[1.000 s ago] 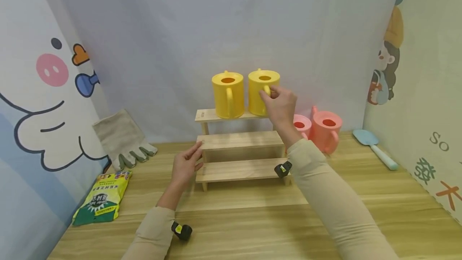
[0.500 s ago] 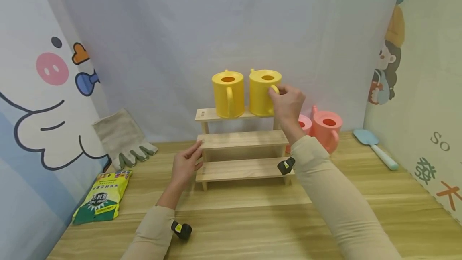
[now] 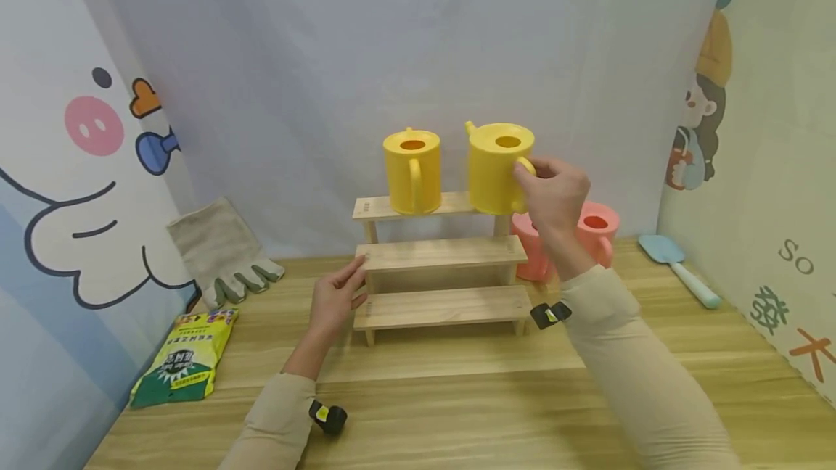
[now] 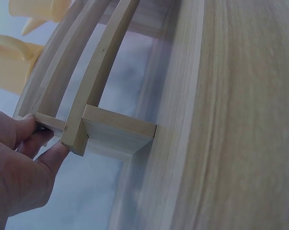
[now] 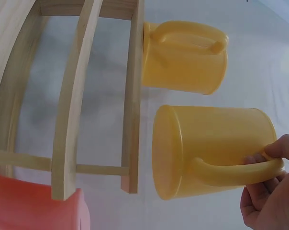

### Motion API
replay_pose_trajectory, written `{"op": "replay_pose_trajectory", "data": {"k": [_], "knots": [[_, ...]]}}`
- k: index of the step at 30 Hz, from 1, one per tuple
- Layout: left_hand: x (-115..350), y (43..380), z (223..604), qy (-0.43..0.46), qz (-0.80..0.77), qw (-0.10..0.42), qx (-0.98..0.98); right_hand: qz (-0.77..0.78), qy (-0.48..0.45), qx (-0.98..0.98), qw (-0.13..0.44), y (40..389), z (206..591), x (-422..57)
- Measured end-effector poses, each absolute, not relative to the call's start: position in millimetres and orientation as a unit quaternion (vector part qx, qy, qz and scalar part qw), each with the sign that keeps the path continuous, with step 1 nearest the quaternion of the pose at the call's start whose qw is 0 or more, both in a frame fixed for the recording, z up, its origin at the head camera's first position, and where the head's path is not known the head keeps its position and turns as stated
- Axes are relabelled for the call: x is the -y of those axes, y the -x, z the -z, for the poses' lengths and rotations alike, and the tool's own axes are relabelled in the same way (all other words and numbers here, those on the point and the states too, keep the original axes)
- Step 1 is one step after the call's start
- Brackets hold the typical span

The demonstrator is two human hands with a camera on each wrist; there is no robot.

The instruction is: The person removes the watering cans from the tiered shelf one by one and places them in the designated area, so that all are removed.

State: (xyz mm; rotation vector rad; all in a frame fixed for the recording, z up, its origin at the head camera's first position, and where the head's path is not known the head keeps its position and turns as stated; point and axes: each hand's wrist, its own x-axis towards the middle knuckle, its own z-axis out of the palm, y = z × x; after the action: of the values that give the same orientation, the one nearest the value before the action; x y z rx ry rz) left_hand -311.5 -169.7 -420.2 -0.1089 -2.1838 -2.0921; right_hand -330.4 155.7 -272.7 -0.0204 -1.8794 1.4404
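My right hand (image 3: 558, 194) grips the handle of a yellow watering can (image 3: 493, 180), its fingers wrapped through the loop. In the right wrist view, a gap shows between the base of this watering can (image 5: 216, 139) and the top shelf. A second yellow watering can (image 3: 400, 178) stands on the left part of the top shelf, handle facing me. My left hand (image 3: 332, 303) pinches the left end of the middle tier of the three-tier wooden rack (image 3: 437, 254). In the left wrist view, the thumb and fingers of that hand (image 4: 25, 167) hold the rack's edge.
Two pink watering cans (image 3: 597, 223) stand right of the rack, partly behind my right hand. A light blue trowel (image 3: 679, 267) lies farther right. To the left are a pair of grey-green gloves (image 3: 218, 249) and a yellow-green packet (image 3: 186, 357). A curtain (image 3: 294, 93) hangs behind.
My right hand has turned the right yellow watering can so its spout points left, then moved it rightward and toward me off the top shelf. The left hand stays on the rack.
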Motion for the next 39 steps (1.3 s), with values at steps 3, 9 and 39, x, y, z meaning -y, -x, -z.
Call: {"op": "replay_pose_trajectory", "data": {"k": [3,9,39], "knots": [[169.8,311.0,419.8,0.034,0.691,0.055,0.720,-0.568,-0.006,0.736,0.369,314.7,273.4,-166.7],[169.9,310.8,419.6,0.036,0.692,0.055,0.719,-0.561,-0.017,0.744,0.363,287.6,276.9,-186.6],[170.9,313.0,422.5,0.036,0.697,0.050,0.714,-0.505,-0.012,0.817,0.277,235.6,340.4,-292.6]]}}
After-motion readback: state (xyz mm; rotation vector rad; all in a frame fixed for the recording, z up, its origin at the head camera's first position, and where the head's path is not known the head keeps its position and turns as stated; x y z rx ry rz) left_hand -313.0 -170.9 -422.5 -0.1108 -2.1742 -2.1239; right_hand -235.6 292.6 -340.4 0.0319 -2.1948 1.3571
